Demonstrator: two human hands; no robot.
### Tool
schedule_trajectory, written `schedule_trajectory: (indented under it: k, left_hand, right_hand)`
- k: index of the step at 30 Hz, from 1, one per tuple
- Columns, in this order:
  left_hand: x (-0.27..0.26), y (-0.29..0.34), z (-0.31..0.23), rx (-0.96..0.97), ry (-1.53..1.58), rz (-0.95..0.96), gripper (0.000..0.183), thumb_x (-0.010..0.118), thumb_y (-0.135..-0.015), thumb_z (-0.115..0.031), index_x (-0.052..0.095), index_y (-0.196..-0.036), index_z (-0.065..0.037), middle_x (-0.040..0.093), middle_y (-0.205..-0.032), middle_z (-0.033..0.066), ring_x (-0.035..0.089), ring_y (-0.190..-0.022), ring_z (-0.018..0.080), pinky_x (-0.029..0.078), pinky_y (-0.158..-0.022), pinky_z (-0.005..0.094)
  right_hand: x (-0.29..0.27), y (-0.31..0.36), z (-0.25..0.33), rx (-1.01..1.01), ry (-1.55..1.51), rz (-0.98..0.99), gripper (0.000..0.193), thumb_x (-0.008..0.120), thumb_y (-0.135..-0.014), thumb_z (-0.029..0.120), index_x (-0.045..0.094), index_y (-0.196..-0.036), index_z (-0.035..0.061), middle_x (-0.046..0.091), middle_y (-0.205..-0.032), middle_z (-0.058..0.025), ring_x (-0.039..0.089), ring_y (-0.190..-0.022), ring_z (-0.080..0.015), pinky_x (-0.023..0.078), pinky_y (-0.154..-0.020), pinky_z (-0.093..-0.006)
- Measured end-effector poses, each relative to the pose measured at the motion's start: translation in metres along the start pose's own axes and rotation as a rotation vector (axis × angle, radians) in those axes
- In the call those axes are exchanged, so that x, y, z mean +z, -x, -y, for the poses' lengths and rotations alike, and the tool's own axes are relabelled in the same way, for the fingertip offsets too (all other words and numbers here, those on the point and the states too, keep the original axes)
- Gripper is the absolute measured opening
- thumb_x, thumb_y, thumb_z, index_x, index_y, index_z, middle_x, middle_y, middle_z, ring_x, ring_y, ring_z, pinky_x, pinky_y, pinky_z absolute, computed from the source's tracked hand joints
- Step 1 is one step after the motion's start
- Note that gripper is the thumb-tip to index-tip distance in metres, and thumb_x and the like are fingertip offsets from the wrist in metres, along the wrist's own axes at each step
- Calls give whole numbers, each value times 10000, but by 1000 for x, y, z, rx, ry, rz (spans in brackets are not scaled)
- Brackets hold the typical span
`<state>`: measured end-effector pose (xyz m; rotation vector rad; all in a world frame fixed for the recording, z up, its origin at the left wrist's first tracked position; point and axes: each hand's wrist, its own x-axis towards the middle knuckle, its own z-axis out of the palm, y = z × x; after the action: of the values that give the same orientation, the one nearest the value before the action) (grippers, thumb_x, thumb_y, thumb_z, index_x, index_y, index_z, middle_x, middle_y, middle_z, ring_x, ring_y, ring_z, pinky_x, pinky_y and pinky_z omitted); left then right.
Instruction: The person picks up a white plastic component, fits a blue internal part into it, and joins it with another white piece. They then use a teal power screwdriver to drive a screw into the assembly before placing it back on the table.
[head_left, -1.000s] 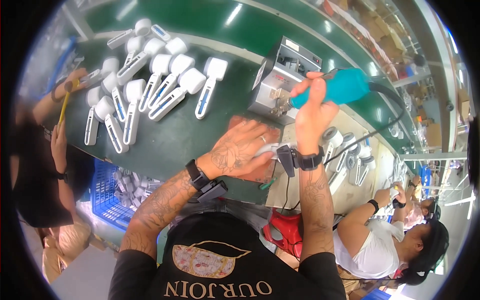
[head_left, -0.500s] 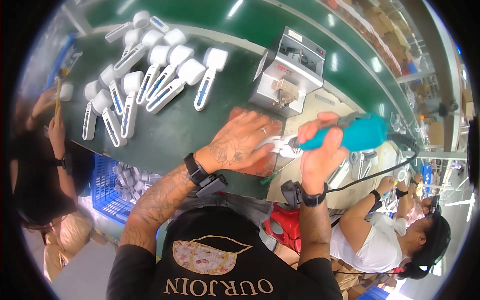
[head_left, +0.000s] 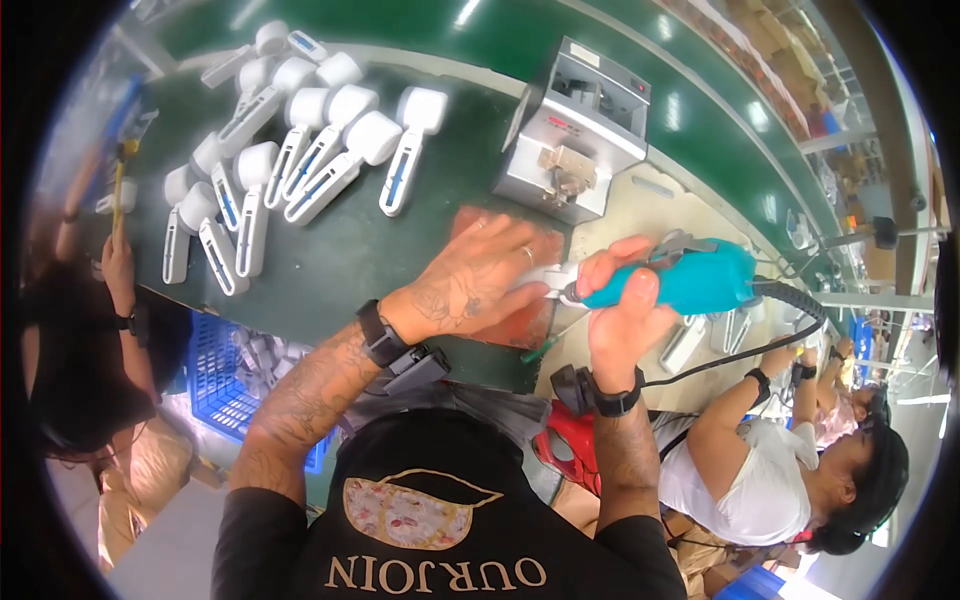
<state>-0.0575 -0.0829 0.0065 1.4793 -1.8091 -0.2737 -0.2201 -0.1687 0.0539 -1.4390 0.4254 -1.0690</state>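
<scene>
My left hand pinches the white part, likely light, stiff plastic, best held by its sides; my right hand wraps the driver, probably heavier.

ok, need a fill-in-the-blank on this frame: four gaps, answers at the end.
1. The teal power tool is gripped in the person's ____ hand.
2. The cord running from the tool is coloured ____.
3. In the picture, the larger group of white devices lies to the ____ of the metal machine.
4. The basket holding small parts is coloured ____.

Missing words: right; black; left; blue.
</scene>
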Motion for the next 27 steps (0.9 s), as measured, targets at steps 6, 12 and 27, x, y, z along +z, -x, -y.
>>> schedule_trajectory:
  k: [6,12,27]
  left_hand:
    - [26,7,-6,83,-47,-299,451,758,-585,-283,687,-1003,-127,639,-1080,78,598,-1048,291,436,-866,446]
    - [30,13,-6,30,54,-94,471,740,-793,-228,565,-1185,-33,535,-1126,141,504,-1110,345,407,-936,465]
    - [26,34,-23,306,-121,-196,366,697,-844,-247,572,-1131,-57,576,-1087,141,542,-1069,350,438,-890,476]
  right_hand:
    - [-43,31,-33,30,63,-67,358,534,-1027,359,559,-1103,10,568,-792,-90,513,-699,-208,443,-648,-351]
    - [-16,30,-10,-11,51,-73,167,501,-1028,177,529,-950,32,507,-756,-79,493,-670,-187,437,-659,-324]
    - [2,58,57,-33,-77,-279,454,478,-1024,478,526,-1023,27,492,-718,-94,478,-633,-220,435,-624,-355]
